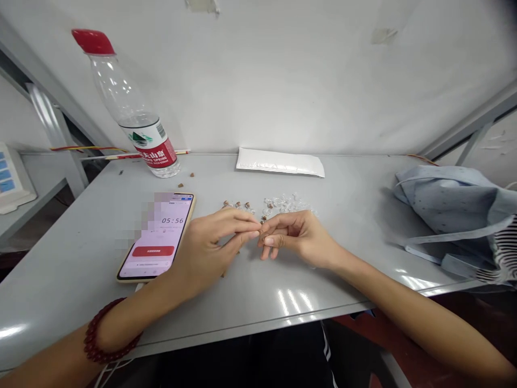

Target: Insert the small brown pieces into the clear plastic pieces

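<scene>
- The left hand (208, 249) and right hand (301, 237) pinch a small brown piece (264, 235) between their fingertips, above the table (242, 302).
- Done so far: a short row of brown pieces (237, 205) stands near the hands.
- Left: a heap of clear beads (283, 203) lies beside that row.
- Around them are a phone (155, 237) showing a timer, a water bottle (131, 108) lying down, and a blue cloth (452, 202).
- A pale wall (283, 81) backs the table.

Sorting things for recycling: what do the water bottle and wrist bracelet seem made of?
The water bottle looks like thin clear plastic, glossy and see-through, with a red plastic cap. The bracelet has shiny dark-red beads, perhaps wood or resin; the look leaves it open.
</scene>
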The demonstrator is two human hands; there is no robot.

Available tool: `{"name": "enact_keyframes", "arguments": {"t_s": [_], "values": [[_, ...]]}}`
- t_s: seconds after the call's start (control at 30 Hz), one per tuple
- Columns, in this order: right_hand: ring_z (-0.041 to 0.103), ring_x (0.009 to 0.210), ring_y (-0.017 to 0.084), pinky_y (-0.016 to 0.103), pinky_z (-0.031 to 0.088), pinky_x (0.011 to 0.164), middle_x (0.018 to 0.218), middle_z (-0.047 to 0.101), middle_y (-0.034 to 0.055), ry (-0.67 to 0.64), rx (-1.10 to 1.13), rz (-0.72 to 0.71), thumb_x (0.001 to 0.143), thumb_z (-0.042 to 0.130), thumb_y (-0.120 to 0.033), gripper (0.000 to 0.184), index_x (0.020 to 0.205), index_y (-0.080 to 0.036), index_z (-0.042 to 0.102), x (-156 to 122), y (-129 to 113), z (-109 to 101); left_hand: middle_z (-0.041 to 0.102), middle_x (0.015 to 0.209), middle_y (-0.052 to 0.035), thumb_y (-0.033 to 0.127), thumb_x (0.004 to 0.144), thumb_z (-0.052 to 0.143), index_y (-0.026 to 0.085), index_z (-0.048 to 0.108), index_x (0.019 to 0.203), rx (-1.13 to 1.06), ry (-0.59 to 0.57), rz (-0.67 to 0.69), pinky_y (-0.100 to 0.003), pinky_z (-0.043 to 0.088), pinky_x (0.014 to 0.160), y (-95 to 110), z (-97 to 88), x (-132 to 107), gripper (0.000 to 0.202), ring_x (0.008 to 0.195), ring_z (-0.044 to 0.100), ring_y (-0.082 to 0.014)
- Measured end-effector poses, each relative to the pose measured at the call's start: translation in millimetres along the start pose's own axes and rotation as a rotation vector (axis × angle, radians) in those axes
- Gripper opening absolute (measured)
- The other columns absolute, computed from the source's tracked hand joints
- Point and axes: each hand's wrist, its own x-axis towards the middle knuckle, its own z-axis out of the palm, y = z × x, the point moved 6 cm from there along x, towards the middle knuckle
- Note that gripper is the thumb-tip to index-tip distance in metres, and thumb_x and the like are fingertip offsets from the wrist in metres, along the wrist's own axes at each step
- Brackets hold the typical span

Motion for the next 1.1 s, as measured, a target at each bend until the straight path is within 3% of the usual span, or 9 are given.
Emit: {"name": "enact_keyframes", "arguments": {"t_s": [0.07,0.17,0.37,0.6,1.1], "values": [[0.068,0.065,0.013,0.027,0.054,0.064,0.070,0.072,0.0037,-0.004,0.020,-0.003,0.081,0.068,-0.021,0.012,0.091,-0.014,0.071,-0.1,2.2,0.7,0.071,0.090,-0.0010,0.012,0.086,0.057,0.021,0.073,0.087,0.094,0.007,0.124,-0.030,0.051,0.090,7.0,0.0,-3.6,0.018,0.082,0.066,-0.0134],[0.067,0.061,0.013,0.027,0.054,0.062,0.067,0.071,0.0037,0.026,0.032,0.009,0.080,0.068,-0.021,0.012,0.089,-0.013,0.071,0.1,3.9,1.4,0.071,0.090,-0.0015,0.011,0.086,0.055,0.022,0.072,0.090,0.121,-0.009,0.197,-0.029,0.052,0.086,12.4,0.1,-7.0,0.021,0.080,0.065,-0.0138],[0.068,0.061,0.012,0.025,0.056,0.059,0.073,0.072,0.0028,0.090,0.155,-0.025,0.078,0.070,-0.020,0.009,0.084,-0.015,0.071,-0.9,1.1,6.4,0.071,0.095,0.0010,0.012,0.088,0.053,0.030,0.072,0.095,0.091,-0.021,0.129,-0.025,0.053,0.077,13.4,-2.5,-4.8,0.027,0.080,0.065,-0.0124],[0.066,0.058,0.011,0.024,0.056,0.058,0.065,0.069,0.0001,0.167,0.186,-0.095,0.078,0.068,-0.017,0.005,0.082,-0.016,0.071,-5.3,-3.3,6.8,0.071,0.095,0.0029,0.011,0.084,0.060,0.033,0.071,0.095,0.064,-0.008,0.113,-0.020,0.050,0.060,12.5,-2.4,-7.4,0.027,0.072,0.063,-0.0109],[0.064,0.053,0.011,0.023,0.053,0.053,0.063,0.068,0.0001,0.182,0.277,-0.029,0.080,0.068,-0.022,0.008,0.084,-0.015,0.069,-3.3,1.1,1.1,0.067,0.100,-0.0003,0.010,0.085,0.059,0.031,0.071,0.097,0.095,-0.030,0.105,-0.021,0.048,0.060,9.8,2.9,-10.6,0.027,0.076,0.061,-0.0120]]}}
